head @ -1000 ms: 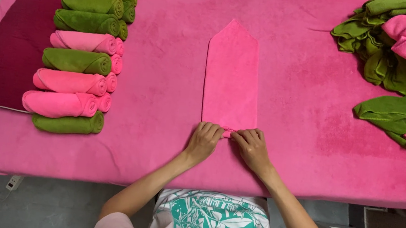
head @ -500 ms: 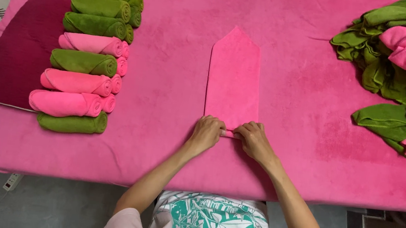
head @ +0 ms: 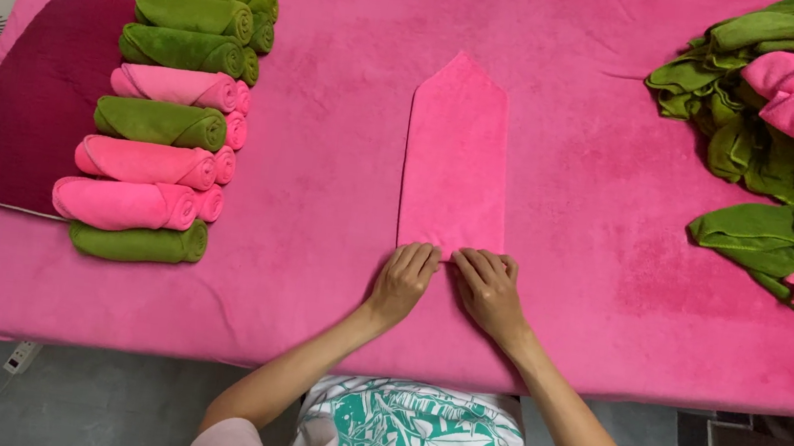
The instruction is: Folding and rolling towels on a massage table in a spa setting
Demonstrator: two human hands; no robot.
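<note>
Left hand (head: 403, 281) and right hand (head: 486, 287) side by side, fingers curled onto near end of pointed pink towel (head: 457, 156) | towel flat mid-table, right of rolled towels (head: 164, 120)

the folded pink towel (head: 458, 156) is matt, fuzzy terry cloth, lying on a worktop (head: 313, 273) covered in similar plush pink cloth. left of the towel, rolled pink and green towels (head: 157, 119) look soft and napped, beside a smoother matt maroon cushion (head: 31, 106).
</note>
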